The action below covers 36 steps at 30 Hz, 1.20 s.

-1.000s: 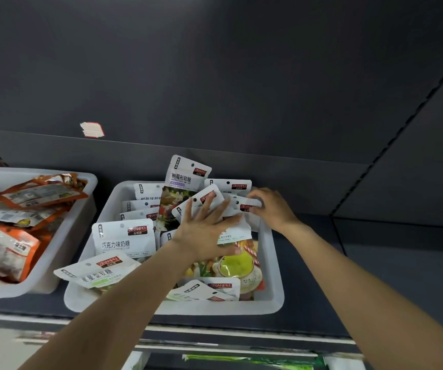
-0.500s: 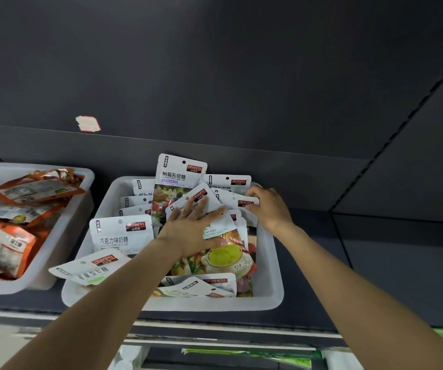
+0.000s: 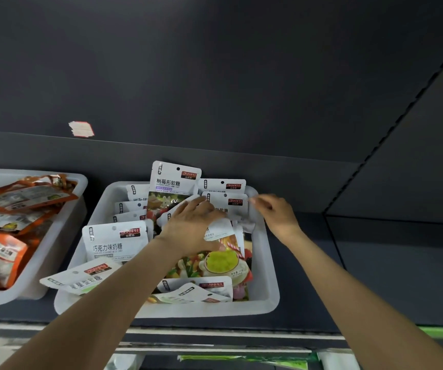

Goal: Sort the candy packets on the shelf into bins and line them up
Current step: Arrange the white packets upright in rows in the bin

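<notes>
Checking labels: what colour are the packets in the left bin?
Mostly orange packets, seen in the head view.

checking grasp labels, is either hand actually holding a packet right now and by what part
The right hand pinches the right edge of a white candy packet at the bin's back. The left hand lies flat on the packets, holding nothing.

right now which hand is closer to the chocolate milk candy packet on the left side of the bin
Left. The left hand lies just right of the chocolate milk candy packet; the right hand is over at the bin's far right corner.

Dark grey shelf back panel ahead of my hands, torn sticker up-left of them, perforated upright to their right. Dim light.
</notes>
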Available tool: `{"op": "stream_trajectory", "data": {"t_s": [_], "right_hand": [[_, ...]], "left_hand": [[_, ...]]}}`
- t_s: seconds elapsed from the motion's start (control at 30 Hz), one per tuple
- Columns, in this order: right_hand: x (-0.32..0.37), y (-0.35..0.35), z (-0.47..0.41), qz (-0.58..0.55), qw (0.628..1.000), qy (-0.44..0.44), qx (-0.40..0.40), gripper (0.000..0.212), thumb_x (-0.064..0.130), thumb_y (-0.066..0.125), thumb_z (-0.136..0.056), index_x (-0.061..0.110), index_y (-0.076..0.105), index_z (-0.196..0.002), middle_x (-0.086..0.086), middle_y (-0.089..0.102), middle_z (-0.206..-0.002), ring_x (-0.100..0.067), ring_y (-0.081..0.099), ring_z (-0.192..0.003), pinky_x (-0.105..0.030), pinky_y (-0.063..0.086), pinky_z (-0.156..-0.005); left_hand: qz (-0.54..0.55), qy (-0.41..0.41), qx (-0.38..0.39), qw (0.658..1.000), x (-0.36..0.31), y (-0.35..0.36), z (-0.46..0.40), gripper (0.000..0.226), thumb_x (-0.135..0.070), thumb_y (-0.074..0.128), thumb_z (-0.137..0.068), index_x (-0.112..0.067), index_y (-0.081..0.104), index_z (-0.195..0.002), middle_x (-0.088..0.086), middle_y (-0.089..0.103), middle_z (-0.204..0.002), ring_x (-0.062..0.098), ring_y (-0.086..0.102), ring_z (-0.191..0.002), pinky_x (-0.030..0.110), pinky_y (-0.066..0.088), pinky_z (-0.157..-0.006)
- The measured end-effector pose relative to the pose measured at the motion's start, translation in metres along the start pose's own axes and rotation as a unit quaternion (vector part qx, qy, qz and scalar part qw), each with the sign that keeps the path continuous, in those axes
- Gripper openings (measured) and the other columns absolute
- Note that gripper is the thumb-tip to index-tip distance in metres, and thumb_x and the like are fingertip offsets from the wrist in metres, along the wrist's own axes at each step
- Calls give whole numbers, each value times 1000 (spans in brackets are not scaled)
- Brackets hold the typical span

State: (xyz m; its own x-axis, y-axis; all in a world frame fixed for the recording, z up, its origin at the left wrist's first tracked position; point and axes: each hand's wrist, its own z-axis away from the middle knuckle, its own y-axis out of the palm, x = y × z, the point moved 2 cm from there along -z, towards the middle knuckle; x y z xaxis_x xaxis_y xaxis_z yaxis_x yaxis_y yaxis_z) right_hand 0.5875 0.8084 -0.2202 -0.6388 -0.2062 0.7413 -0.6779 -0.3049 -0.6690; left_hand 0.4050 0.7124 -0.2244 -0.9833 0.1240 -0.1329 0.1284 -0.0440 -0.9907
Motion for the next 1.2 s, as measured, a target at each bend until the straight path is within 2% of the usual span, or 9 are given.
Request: {"op": "stream_trajectory", "data": {"t_s": [0.07, 0.2, 0.4, 0.5, 0.6, 0.77, 1.0, 1.13, 1.2], "right_hand": [[-7, 2, -13, 54, 998, 5, -31, 32, 26, 57, -93, 13, 60, -122, -8, 51, -128, -22, 49, -118, -23, 35, -91], [-10, 22, -22, 77, 996, 25, 32, 53, 29, 69, -84, 14, 52, -132, -11, 38, -139, -25, 37, -130, -31, 31, -104], [-7, 31, -26, 91, 995, 23, 15, 58, 31, 73, -80, 16, 47, -130, -9, 41, -134, -25, 46, -122, -35, 41, -95], [-5, 34, -26, 143, 989, 24, 13, 62, 42, 69, -82, 17, 46, -134, -9, 45, -131, -26, 52, -115, -38, 48, -89], [-1, 37, -24, 173, 984, 32, 18, 63, 43, 65, -86, 14, 43, -137, -11, 45, -129, -28, 54, -112, -36, 47, -85], [-4, 32, -27, 120, 991, 21, 62, 57, 35, 66, -86, 15, 48, -136, -11, 39, -136, -25, 47, -120, -24, 35, -89], [-6, 34, -29, 33, 998, 49, 34, 43, 25, 77, -77, 10, 61, -114, -10, 42, -130, -25, 48, -119, -25, 38, -93], [-3, 29, -18, 132, 989, 2, -65, 22, 25, 75, -79, 13, 68, -96, -7, 32, -143, -24, 32, -132, -27, 32, -100], [1, 29, -12, 157, 983, -57, -73, 9, 18, 72, -82, 12, 67, -86, -2, 35, -142, -22, 30, -132, -24, 34, -97]], "left_hand": [[11, -4, 0, 1000, 0, 5, 5, 71, -63, 58, -80, -41, 32, -142, -12, 30, -148, 15, 9, -145, 38, 11, -117], [15, -7, 7, 1000, 0, 9, 6, 66, -64, 53, -83, -43, 31, -142, -13, 29, -149, 14, 7, -146, 40, 10, -117], [24, -8, 15, 1000, 1, 10, 5, 67, -63, 55, -82, -42, 32, -142, -11, 28, -149, 16, 8, -145, 42, 12, -117], [34, -7, 5, 999, 1, 10, 5, 67, -63, 57, -81, -41, 35, -141, -11, 30, -149, 17, 9, -145, 43, 13, -116], [26, -9, 6, 1000, 2, 11, 5, 68, -64, 56, -81, -42, 34, -141, -12, 30, -148, 16, 9, -145, 43, 13, -117], [16, -12, 15, 1000, 2, 11, 5, 68, -65, 54, -81, -42, 31, -142, -12, 28, -149, 15, 7, -145, 42, 13, -117], [12, -16, 23, 1000, 0, 9, 6, 69, -66, 53, -81, -44, 29, -142, -12, 26, -150, 16, 6, -145, 42, 11, -117], [14, -17, 23, 999, 0, 9, 6, 69, -65, 53, -81, -44, 28, -143, -12, 25, -150, 16, 6, -145, 43, 12, -117], [18, -19, 22, 999, -1, 9, 7, 69, -65, 54, -82, -44, 29, -142, -12, 25, -150, 16, 6, -145, 42, 12, -117]]}}
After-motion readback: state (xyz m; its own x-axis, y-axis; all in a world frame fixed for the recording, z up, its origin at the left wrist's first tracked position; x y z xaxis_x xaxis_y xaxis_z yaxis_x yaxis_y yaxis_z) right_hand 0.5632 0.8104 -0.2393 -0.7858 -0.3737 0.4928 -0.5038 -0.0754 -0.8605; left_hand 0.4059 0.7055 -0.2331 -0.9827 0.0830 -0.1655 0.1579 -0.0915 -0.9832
